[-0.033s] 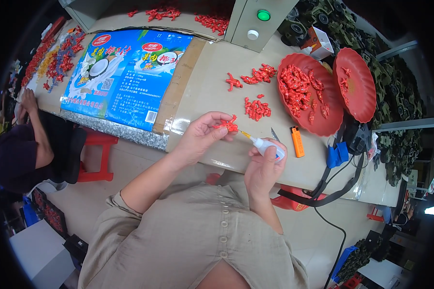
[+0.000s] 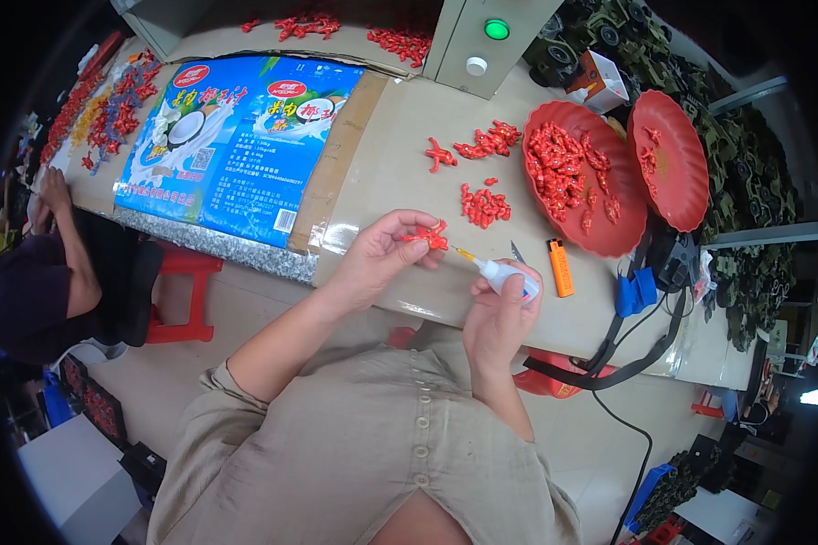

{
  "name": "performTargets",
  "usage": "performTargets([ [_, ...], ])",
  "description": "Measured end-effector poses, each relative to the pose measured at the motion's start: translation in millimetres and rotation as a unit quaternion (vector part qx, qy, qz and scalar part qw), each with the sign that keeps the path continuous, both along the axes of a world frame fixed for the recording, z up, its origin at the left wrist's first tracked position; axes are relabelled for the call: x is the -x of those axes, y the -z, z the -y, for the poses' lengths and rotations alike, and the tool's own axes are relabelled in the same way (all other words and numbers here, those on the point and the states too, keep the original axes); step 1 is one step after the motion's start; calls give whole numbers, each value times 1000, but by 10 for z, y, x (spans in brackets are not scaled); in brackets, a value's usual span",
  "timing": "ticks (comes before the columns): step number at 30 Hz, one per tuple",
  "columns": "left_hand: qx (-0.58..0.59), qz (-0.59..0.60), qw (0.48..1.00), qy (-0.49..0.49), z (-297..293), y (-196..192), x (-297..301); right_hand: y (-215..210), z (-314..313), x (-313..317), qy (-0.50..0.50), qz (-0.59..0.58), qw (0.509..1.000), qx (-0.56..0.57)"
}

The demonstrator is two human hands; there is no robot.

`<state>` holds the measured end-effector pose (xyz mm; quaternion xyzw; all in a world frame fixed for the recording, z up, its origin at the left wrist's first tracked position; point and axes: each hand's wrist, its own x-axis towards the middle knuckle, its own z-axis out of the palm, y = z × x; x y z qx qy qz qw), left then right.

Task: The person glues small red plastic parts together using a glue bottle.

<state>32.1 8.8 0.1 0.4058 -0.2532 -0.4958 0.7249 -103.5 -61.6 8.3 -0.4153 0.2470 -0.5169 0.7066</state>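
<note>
At far left, a co-worker [image 2: 27, 300] sits beside a red stool [image 2: 188, 282], one hand at the table [image 2: 382, 173]. A blue printed cardboard sheet [image 2: 236, 195] lies flat on the table. Right of it, the person's left hand [image 2: 373, 263] pinches a small red figure [image 2: 433, 238] between thumb and fingers, above the table's near edge. The right hand [image 2: 497, 329] grips a white bottle [image 2: 507, 283], its yellow nozzle aimed left at the figure; whether the tip touches it, I cannot tell. Beyond the hands lies a pile of red pieces [image 2: 486, 207]. Further right are a blade [image 2: 518, 252], an orange lighter [image 2: 562, 269] and a red bowl [image 2: 606, 238] holding more red pieces. A second red bowl [image 2: 682, 193] adjoins it at right.
</note>
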Motion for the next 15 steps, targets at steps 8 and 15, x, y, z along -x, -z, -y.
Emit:
performTargets([
  [8, -4, -92, 986, 137, -49, 10, -106, -37, 108, 43, -60, 21, 998, -21],
  [15, -74, -106, 972, 194, -25, -58, -197, -99, 173, 28, -117, 6, 992, 39],
])
